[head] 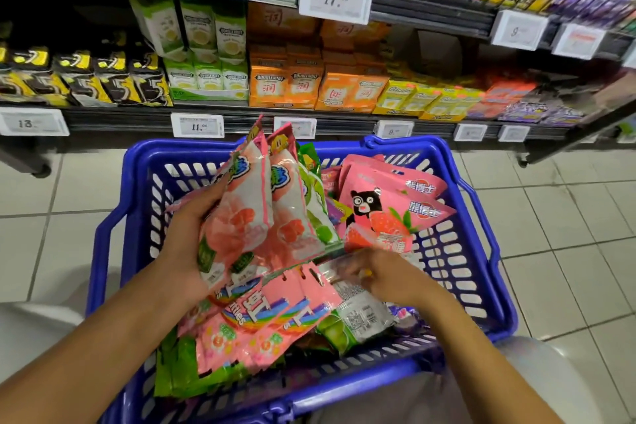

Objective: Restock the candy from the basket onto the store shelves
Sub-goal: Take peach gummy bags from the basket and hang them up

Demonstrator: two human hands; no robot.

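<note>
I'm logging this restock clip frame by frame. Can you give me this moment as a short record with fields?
setting: store aisle, blue basket in front of stocked shelves
left hand: holds a fanned stack of pink candy bags above the basket
right hand: reaching down among the bags in the basket; grip unclear from blur
basket contents: bear bags, rainbow bags, green bags
shelf stock: boxed gum and mints, price tags along the edge
progress: basket full of bags, none being shelved at this moment

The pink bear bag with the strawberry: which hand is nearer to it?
Right. The right hand reaches just below the pink bear bag; the left hand grips peach bags farther left.
</note>
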